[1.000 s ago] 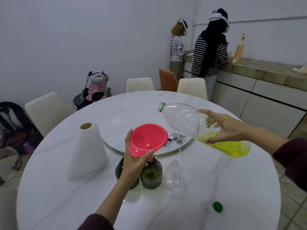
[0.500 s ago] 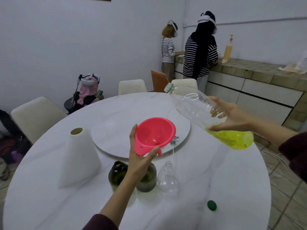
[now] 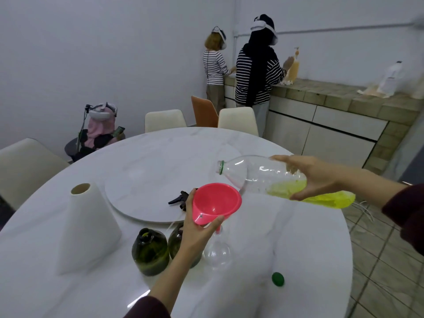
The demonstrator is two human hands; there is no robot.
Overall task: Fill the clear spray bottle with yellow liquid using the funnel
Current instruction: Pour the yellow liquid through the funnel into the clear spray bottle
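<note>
My left hand (image 3: 195, 232) grips a pink funnel (image 3: 216, 203) by its rim; the funnel's spout sits at the neck of the clear round spray bottle (image 3: 216, 252) standing on the white table (image 3: 286, 260). My right hand (image 3: 314, 177) holds an uncapped clear plastic bottle (image 3: 257, 174) tilted nearly level, its mouth just above and behind the funnel. Yellow liquid (image 3: 321, 198) lies in the bottle's lower end, near my palm. No liquid runs from the mouth.
Two dark green glass bottles (image 3: 150, 251) stand left of the spray bottle. A black spray trigger head (image 3: 177, 199) lies on the round turntable (image 3: 142, 198). A white paper roll (image 3: 86, 226) stands at left, a green cap (image 3: 277, 278) at front right. Chairs ring the table; two people stand at the counter (image 3: 344, 97).
The funnel has come down and to the right, onto the clear spray bottle's neck. The plastic bottle has dropped lower and tipped flatter, its mouth now close over the funnel.
</note>
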